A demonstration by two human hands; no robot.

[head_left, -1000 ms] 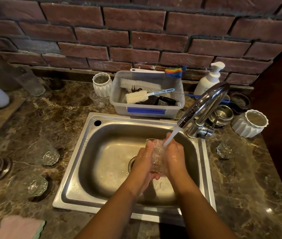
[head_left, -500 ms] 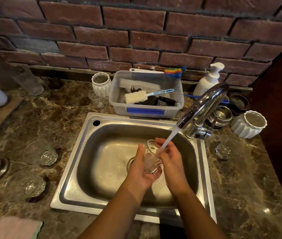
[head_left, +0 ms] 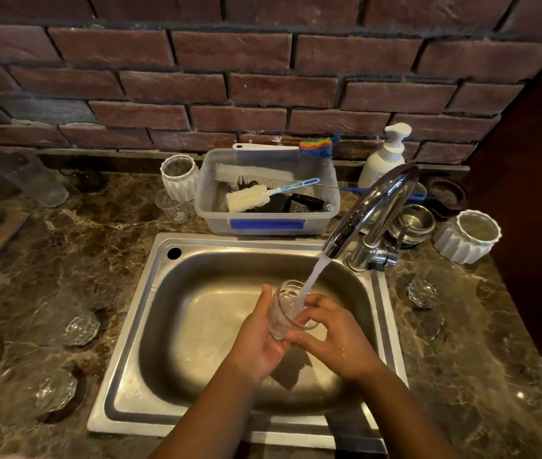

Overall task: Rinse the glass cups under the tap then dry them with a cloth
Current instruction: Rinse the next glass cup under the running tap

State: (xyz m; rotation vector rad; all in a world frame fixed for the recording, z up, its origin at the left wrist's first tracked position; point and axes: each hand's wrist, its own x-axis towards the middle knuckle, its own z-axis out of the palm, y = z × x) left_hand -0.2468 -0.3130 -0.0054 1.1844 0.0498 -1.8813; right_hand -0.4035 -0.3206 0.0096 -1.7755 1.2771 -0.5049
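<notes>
- glass cup (head_left: 283, 304) held over the sink (head_left: 150, 326), toward its right side, mouth tilted up toward the tap (head_left: 374, 207).
- left grip (head_left: 258, 342) wrapped round the cup's lower body from the left, thumb lying up along the glass.
- right grip (head_left: 337, 336) holding the same cup from the right, fingers curled against its wall near the rim.
- water stream (head_left: 314, 271) slanting from the spout straight into the cup's mouth.
- on the worktop (head_left: 80, 246) left of the sink: second glass cup (head_left: 80, 327) near the sink's left edge, third glass cup (head_left: 55, 390) closer to the front edge; too blurred to tell how they stand.
- right of the sink, just beside the tap's base: fourth glass cup (head_left: 423, 293).
- along the back edge, behind the sink: plastic tub (head_left: 266, 225) with brushes inside, small glass (head_left: 175, 208) and white ribbed pot (head_left: 180, 175) just to its left, soap bottle (head_left: 384, 160) to its right.
- near the right edge: second ribbed pot (head_left: 466, 236), with steel bowls (head_left: 412, 223) between it and the tap.
</notes>
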